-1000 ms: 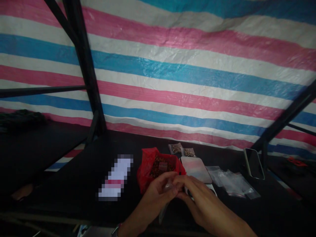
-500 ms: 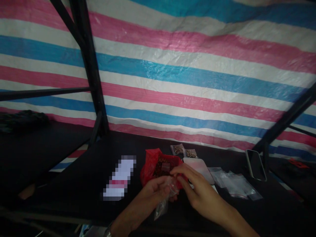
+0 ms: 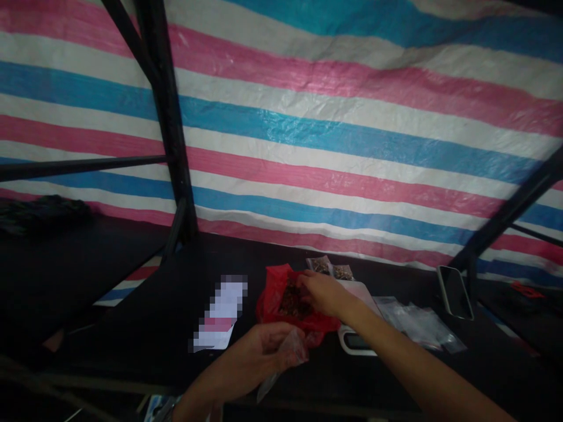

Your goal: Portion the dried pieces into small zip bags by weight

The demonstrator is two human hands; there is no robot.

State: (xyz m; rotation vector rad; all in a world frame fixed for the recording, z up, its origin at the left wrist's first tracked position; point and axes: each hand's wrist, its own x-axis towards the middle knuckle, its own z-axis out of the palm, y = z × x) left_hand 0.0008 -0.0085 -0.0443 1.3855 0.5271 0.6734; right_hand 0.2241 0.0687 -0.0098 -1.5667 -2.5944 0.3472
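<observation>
My left hand (image 3: 275,347) is closed on a small clear plastic bag (image 3: 294,347), whose lower end hangs below the fingers. Just beyond it sits an open red plastic bag (image 3: 273,296) with brown dried bits (image 3: 291,300) inside. Over the right side of that bag, my right hand (image 3: 321,290) dips its curled, closed fingers into the bits. The fingertips are hidden, so what they grip does not show. Under my right forearm stands a white digital scale (image 3: 363,291), partly covered by the arm.
Two filled clear packets (image 3: 320,265) lie behind the red bag. Flat clear bags (image 3: 417,325) are spread to the right, near a leaning phone (image 3: 456,292). A blurred-out white item (image 3: 222,313) lies left on the black table (image 3: 149,334). Dark metal posts (image 3: 169,129) frame a striped sheet.
My right hand has moved from beside the clear bag, forward into the red bag. My left hand, still holding the clear bag, has shifted slightly left and down. More of the scale's front shows.
</observation>
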